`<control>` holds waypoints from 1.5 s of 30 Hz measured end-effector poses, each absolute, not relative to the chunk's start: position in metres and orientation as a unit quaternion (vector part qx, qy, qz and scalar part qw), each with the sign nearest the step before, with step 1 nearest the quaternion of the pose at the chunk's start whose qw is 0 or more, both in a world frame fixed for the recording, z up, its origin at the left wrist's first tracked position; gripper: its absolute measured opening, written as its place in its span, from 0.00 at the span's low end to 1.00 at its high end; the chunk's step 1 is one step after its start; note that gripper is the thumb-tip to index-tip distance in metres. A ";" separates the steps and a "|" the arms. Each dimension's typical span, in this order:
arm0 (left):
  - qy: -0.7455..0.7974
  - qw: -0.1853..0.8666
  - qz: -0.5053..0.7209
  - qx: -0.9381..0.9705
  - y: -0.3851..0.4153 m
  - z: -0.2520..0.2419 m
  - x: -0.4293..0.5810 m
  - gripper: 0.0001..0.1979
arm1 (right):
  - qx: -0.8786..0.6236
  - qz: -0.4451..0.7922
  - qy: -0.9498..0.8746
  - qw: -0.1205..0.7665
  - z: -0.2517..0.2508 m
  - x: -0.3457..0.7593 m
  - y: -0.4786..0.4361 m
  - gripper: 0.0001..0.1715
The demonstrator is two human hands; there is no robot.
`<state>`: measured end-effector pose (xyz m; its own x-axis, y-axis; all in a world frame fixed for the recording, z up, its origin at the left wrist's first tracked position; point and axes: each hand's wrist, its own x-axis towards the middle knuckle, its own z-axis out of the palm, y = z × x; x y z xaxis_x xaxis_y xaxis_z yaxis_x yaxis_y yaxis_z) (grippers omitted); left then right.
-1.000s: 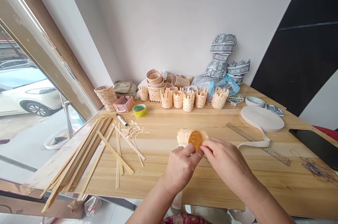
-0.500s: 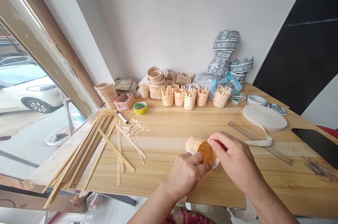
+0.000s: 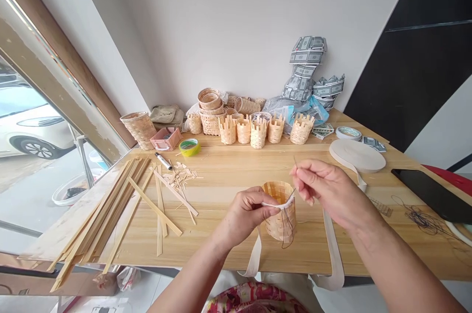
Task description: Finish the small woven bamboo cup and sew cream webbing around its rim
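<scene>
A small woven basket (image 3: 277, 227) stands upright on the table in front of me, with white cotton tape (image 3: 282, 204) along the near side of its rim. My left hand (image 3: 252, 208) pinches the tape and the rim at the left. My right hand (image 3: 313, 180), just right of and above the rim, pinches a thin needle (image 3: 295, 159) whose tip points up. Dark thread (image 3: 287, 234) hangs in a loop down the basket's outside and also runs taut from the rim toward my right hand. Loose tape (image 3: 334, 254) drapes over the table's front edge.
Flat wood strips (image 3: 99, 219) lie at the left beside small offcuts (image 3: 182, 177) and a marker (image 3: 163, 161). Several unfinished baskets (image 3: 258, 133) line the back. A tape roll (image 3: 357, 155), a black phone (image 3: 431, 192) and tangled thread (image 3: 420, 217) lie at the right.
The basket has turned from lying on its side to upright, its opening now showing. My left hand has moved to its rim; my right hand is now apart from the basket, holding the needle.
</scene>
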<state>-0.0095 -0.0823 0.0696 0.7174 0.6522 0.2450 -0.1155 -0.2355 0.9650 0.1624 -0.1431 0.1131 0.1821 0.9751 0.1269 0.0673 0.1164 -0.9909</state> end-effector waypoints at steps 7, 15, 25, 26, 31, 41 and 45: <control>0.203 0.619 0.323 0.686 -0.081 0.076 -0.014 0.10 | -0.467 0.275 -0.359 0.760 0.138 0.209 -0.129 0.06; 0.226 0.613 0.317 0.687 -0.073 0.069 -0.021 0.10 | -0.481 0.136 -0.257 0.827 0.143 0.270 -0.130 0.10; 0.219 0.634 0.324 0.667 -0.071 0.068 -0.022 0.07 | -0.499 0.106 -0.185 0.840 0.136 0.313 -0.140 0.12; 0.216 0.634 0.325 0.668 -0.071 0.068 -0.022 0.07 | -0.495 0.102 -0.183 0.843 0.135 0.314 -0.140 0.12; 0.209 0.622 0.325 0.682 -0.067 0.067 -0.023 0.06 | -0.491 0.077 -0.147 0.855 0.132 0.320 -0.141 0.17; 0.294 0.639 0.394 0.592 -0.061 0.059 -0.015 0.10 | -0.521 0.010 -0.289 0.803 0.121 0.263 -0.145 0.07; 0.321 0.642 0.412 0.562 -0.062 0.059 -0.009 0.10 | -0.597 0.104 -0.527 0.596 0.096 0.180 -0.158 0.09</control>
